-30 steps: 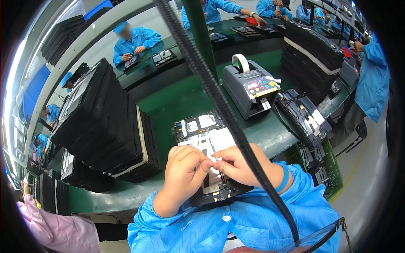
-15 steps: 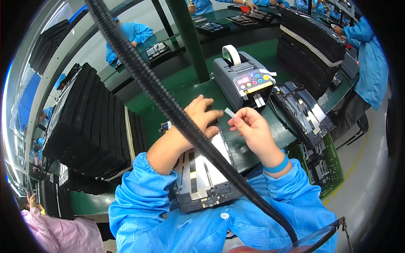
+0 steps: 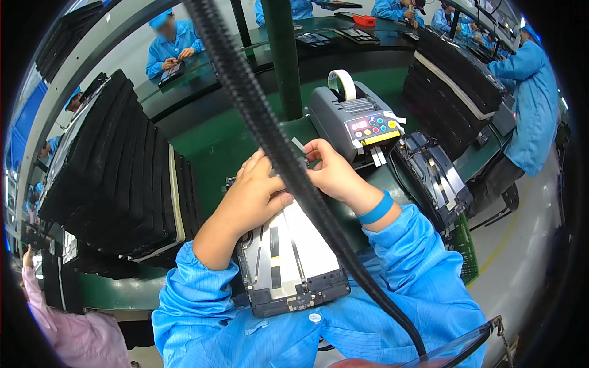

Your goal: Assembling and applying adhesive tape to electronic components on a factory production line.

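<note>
A flat electronic assembly (image 3: pixel 313 245) with silver plates and a black edge frame lies in front of me, its near end close to my body. My left hand (image 3: pixel 248 193) rests over its far part, fingers stretched and thumb apart; the black braided cable hides some fingertips. Close beside it, my right hand (image 3: pixel 337 175) pinches a short pale strip of tape (image 3: pixel 299 145) at the far end of the assembly. The cable partly covers the right thumb. A blue band circles my right wrist.
A grey tape dispenser (image 3: pixel 350 116) stands beyond my right hand. Another assembly (image 3: pixel 432 175) lies to its right, above a green crate (image 3: pixel 467 254). Black tray stacks rise at left (image 3: pixel 116 178) and far right (image 3: pixel 438 92). The braided cable (image 3: pixel 245 104) crosses my view. Co-workers sit around.
My right hand has moved left with the tape strip, coming close to my left hand. The left hand has shifted left and nearer over the assembly. My view has turned slightly.
</note>
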`<move>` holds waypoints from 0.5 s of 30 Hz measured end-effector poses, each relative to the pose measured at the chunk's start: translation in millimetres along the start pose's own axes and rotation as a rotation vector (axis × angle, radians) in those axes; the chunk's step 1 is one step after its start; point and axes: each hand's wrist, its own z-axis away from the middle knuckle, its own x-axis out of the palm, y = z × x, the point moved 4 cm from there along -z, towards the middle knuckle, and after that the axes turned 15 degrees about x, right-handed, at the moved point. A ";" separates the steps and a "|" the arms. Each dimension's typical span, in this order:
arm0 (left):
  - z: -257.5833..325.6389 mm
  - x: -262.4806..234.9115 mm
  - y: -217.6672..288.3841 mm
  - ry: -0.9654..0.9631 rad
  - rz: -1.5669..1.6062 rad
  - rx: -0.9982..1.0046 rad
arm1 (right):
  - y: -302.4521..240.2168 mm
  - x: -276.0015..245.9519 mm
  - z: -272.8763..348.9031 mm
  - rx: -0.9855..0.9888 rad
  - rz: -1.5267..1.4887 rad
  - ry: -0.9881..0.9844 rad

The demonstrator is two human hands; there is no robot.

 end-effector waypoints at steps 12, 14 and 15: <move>6.7 5.1 -6.9 0.024 -0.094 -0.056 | -59.8 -19.6 39.1 -0.089 0.298 -0.069; 7.0 6.0 -15.3 0.008 -0.010 -0.099 | -57.9 -15.7 26.6 -0.081 0.475 -0.230; 5.9 4.9 -15.8 0.017 -0.008 -0.096 | -51.9 -13.0 20.9 -0.099 0.573 -0.269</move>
